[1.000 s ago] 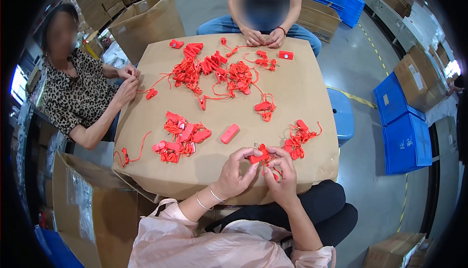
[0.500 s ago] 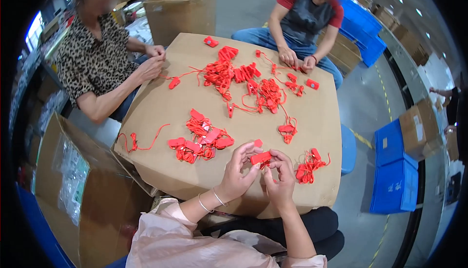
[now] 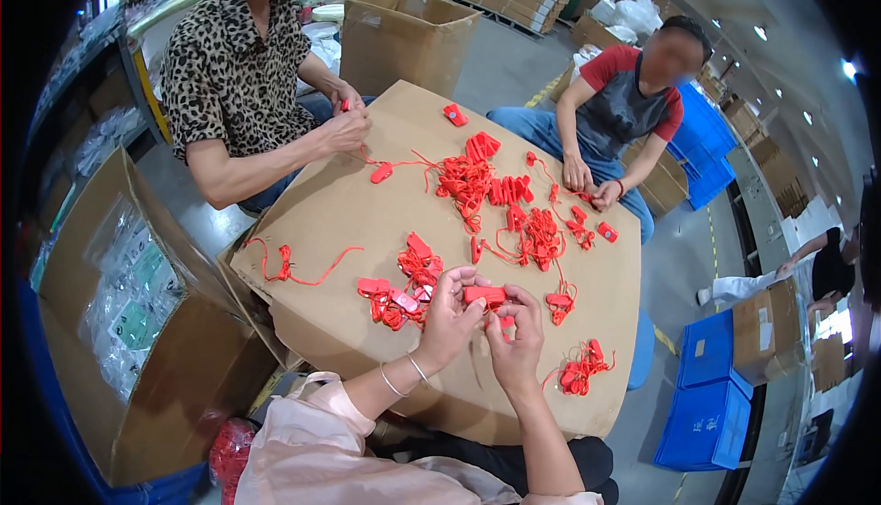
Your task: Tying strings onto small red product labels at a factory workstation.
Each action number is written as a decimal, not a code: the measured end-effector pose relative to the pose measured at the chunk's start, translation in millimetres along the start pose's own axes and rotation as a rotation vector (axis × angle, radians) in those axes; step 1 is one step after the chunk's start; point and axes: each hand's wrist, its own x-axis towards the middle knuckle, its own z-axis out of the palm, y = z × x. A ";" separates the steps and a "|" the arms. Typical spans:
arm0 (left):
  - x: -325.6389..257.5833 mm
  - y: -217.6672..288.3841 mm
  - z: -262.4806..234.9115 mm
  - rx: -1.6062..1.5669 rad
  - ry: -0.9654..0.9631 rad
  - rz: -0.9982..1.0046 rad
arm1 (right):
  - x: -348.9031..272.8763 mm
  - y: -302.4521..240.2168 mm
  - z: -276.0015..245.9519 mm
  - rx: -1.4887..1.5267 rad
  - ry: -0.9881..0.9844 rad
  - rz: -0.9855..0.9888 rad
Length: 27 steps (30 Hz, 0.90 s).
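Both of my hands hold a small red rectangular plastic piece [image 3: 485,295] above the near part of the cardboard tabletop [image 3: 317,317]. My left hand [image 3: 450,319] grips its left side between thumb and fingers. On its right side, the curled fingers of my right hand [image 3: 516,338] close around it, with a bit of red showing under the piece near my thumb. Beside my left hand lies a heap of red plastic pieces with red cords [image 3: 418,262]. Right of my right hand sits a smaller corded bundle [image 3: 585,372].
Larger red cord piles [image 3: 466,184] spread over the table's far middle; a loose red cord [image 3: 284,264] lies at left. Two co-workers [image 3: 243,73] [image 3: 629,101] handle red pieces across from me. An open carton [image 3: 174,386] stands left, blue crates [image 3: 702,427] right.
The whole view has tilted and shifted, so the table sits lower in it. Both hands still hold the red piece, now turned a little flatter. A person has appeared at the far right.
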 end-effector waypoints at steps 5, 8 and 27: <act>6.8 1.1 -10.9 -0.027 0.038 0.032 | 8.4 -8.8 8.4 -0.006 -0.033 0.013; 8.9 3.7 -11.8 -0.067 0.079 -0.020 | 11.7 -15.0 10.4 0.005 -0.042 0.053; 20.0 -0.7 -13.9 -0.144 0.116 -0.010 | 20.1 -16.0 14.9 0.027 -0.022 0.046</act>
